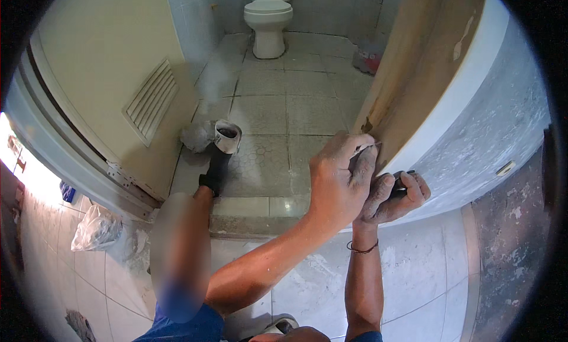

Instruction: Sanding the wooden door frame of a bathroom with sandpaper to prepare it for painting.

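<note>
My left hand [340, 170] is closed in a pinch beside the edge of the brown door frame [408, 99]. A thin, pale, small piece [368, 146] shows between its thumb and finger; its kind is too small to make out. Just below and to the right, my right hand [395, 199] has its fingers curled round a small dark object [403, 185], mostly hidden by the fingers. Both hands are dusted grey-white and close together. A white strip [449, 99] runs along the frame's outer side, above the hands.
A cream door [112, 52] with a louvred vent stands at left. Beyond the low threshold [239, 207] lies a tiled floor with a white toilet [268, 23]. My leg [201, 224] reaches across the sill. Plastic bags [97, 227] lie at left; a grey wall [485, 147] curves along the right.
</note>
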Motion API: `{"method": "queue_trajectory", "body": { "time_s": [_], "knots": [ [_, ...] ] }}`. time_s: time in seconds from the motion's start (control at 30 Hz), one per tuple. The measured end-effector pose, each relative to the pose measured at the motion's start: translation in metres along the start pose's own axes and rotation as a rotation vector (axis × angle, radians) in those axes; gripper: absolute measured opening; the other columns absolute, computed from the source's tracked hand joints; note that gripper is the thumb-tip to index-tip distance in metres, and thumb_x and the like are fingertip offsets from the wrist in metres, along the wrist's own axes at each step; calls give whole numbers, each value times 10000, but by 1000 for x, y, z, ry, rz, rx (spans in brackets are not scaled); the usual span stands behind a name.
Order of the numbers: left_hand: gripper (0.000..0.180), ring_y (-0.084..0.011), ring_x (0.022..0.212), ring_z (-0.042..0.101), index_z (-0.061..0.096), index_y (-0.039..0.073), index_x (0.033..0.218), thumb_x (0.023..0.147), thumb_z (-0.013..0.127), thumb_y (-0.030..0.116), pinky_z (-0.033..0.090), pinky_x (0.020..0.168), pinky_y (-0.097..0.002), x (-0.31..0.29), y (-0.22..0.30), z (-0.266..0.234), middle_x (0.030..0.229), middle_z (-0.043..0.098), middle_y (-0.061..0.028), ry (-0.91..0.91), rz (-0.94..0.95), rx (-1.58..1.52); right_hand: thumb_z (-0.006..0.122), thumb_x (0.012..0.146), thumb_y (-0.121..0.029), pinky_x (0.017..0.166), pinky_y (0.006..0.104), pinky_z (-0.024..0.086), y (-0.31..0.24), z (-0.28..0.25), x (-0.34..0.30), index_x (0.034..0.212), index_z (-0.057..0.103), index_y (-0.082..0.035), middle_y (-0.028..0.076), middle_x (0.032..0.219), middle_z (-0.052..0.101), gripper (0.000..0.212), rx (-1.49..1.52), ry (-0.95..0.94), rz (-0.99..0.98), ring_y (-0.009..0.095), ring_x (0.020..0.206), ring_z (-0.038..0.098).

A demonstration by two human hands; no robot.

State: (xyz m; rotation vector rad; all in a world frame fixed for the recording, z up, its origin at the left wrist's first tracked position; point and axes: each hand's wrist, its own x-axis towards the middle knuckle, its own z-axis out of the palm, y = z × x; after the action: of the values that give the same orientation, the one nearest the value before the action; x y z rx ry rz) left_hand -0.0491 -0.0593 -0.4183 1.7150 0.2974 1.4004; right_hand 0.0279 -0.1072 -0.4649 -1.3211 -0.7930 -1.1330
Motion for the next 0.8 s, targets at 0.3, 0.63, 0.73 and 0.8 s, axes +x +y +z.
{"method": "queue_trajectory", "body": {
  "time_s": [0.3, 0.63, 0.73, 0.8],
  "knots": [
    [92, -143, 668, 582, 590, 7, 881, 818, 602, 73, 453, 593, -266, -1, 2, -1, 763, 592, -103, -6, -51, 31, 505, 895, -285, 640, 325, 323, 0, 1, -1, 967, 429, -63, 107, 871, 366, 245, 4, 16, -12, 214, 797, 355],
    [90, -203, 669, 594, 587, 5, 878, 796, 589, 41, 457, 604, -288, 3, 6, 2, 771, 589, -126, 12, -52, 41, 505, 902, -321, 645, 341, 330, -1, 2, 0, 962, 419, -77, 90, 859, 366, 265, -16, -1, -8, 212, 794, 351],
    [85, -213, 669, 596, 586, 6, 872, 792, 588, 34, 458, 601, -299, -4, 1, -3, 767, 589, -125, -24, -5, 10, 498, 907, -313, 641, 339, 334, 1, 1, 0, 964, 419, -80, 87, 852, 367, 253, -36, -6, -29, 210, 791, 352],
    [81, -218, 672, 597, 583, 4, 871, 796, 582, 33, 459, 604, -300, -9, 3, -1, 767, 587, -126, -48, -11, -1, 491, 910, -315, 660, 356, 341, 0, -2, -1, 964, 415, -81, 88, 840, 375, 252, -4, -7, 38, 218, 798, 354]
  ]
}}
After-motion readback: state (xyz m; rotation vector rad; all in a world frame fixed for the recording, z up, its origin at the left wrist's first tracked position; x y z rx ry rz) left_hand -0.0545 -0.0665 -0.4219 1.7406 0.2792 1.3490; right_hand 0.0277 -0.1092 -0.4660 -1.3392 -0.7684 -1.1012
